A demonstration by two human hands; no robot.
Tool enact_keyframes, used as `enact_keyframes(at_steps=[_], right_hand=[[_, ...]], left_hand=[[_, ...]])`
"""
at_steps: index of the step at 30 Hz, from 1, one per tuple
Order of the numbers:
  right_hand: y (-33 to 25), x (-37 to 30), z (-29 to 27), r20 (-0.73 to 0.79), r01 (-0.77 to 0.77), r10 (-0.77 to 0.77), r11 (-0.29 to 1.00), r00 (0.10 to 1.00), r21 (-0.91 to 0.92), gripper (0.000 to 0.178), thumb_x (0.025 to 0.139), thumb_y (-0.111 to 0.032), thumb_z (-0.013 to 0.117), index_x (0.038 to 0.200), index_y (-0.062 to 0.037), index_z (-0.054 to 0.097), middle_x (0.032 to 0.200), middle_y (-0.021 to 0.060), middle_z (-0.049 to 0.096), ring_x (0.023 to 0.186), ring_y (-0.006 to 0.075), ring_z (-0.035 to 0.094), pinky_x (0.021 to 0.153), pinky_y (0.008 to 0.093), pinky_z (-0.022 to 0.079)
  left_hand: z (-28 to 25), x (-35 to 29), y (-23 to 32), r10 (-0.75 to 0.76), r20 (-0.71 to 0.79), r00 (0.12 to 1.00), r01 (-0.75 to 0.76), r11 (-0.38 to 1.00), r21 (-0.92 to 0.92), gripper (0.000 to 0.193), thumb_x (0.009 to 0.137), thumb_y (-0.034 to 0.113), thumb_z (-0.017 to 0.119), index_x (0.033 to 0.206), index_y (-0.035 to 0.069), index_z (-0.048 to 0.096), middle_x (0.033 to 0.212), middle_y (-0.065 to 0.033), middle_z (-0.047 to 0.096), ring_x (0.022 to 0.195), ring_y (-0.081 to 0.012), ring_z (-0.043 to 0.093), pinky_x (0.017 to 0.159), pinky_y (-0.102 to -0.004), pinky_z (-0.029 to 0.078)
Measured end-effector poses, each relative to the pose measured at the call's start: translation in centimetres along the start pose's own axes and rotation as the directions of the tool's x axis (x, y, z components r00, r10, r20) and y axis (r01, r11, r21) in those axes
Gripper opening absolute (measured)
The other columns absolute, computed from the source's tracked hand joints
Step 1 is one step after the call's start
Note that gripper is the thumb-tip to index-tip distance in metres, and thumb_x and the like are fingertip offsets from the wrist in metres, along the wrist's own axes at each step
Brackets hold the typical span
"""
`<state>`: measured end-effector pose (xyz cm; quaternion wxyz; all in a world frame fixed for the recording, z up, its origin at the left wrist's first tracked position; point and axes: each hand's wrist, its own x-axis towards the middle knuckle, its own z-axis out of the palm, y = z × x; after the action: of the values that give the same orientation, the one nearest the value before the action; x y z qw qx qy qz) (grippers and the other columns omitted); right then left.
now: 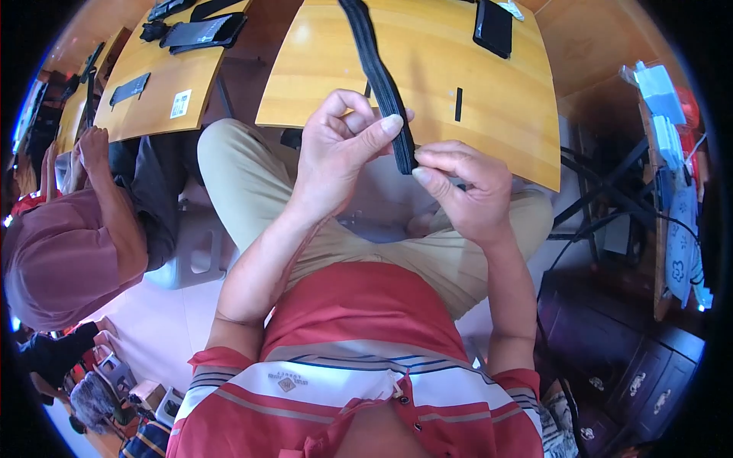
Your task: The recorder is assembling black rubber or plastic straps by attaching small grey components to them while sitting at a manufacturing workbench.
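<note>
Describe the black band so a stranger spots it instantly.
Start at the yellow wooden table beyond the striped red shirt. At its near edge, the left hand and right hand hold the black band by its lower part. It is long and ribbed lengthwise, unlike the short black strip on the table.

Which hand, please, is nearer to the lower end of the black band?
Right: the right hand pinches the black band at its lower end; the left hand grips it higher up.

Red shirt, white chest band, striped sleeves; beige trousers.
</note>
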<state>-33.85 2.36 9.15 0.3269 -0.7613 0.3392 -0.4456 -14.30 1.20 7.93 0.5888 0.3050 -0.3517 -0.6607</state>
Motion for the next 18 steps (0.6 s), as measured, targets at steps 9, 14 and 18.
enact_keyframes(at_steps=[9, 14, 18], right_hand=[[-0.1, 0.3, -0.5, 0.085, -0.143, 0.136, 0.986, 0.987, 0.083, 0.017, 0.081, 0.006, 0.072, 0.098, 0.0061, 0.069, 0.097, 0.0138, 0.07, 0.084, 0.0159, 0.067, 0.076, 0.0253, 0.053], [-0.1, 0.3, -0.6, 0.108, -0.147, 0.139, 0.987, 0.984, 0.064, 0.022, 0.079, 0.007, 0.073, 0.1, 0.005, 0.069, 0.097, 0.0124, 0.069, 0.087, 0.0156, 0.067, 0.079, 0.0255, 0.053], [-0.2, 0.3, -0.4, 0.097, -0.133, 0.127, 0.989, 0.987, 0.065, 0.027, 0.076, 0.006, 0.076, 0.101, 0.004, 0.068, 0.097, 0.012, 0.07, 0.087, 0.0158, 0.067, 0.079, 0.0257, 0.053]], left_hand=[[-1.0, -0.6, -0.6, -0.04, 0.199, 0.979, 0.026, 0.997, 0.073, 0.018, 0.086, -0.005, 0.069, 0.099, 0.004, 0.061, 0.114, -0.0132, 0.068, 0.087, -0.0099, 0.065, 0.065, -0.018, 0.05], [-1.1, -0.6, 0.0, -0.109, 0.195, 0.975, 0.115, 0.993, -0.024, 0.024, 0.085, -0.009, 0.069, 0.104, 0.001, 0.06, 0.105, -0.0077, 0.066, 0.097, -0.014, 0.065, 0.089, -0.028, 0.055], [-1.7, -0.6, -1.0, -0.095, 0.172, 0.981, 0.1, 0.995, -0.024, 0.025, 0.085, -0.008, 0.069, 0.107, 0.0, 0.061, 0.107, -0.0085, 0.067, 0.098, -0.0142, 0.065, 0.089, -0.0281, 0.054]])
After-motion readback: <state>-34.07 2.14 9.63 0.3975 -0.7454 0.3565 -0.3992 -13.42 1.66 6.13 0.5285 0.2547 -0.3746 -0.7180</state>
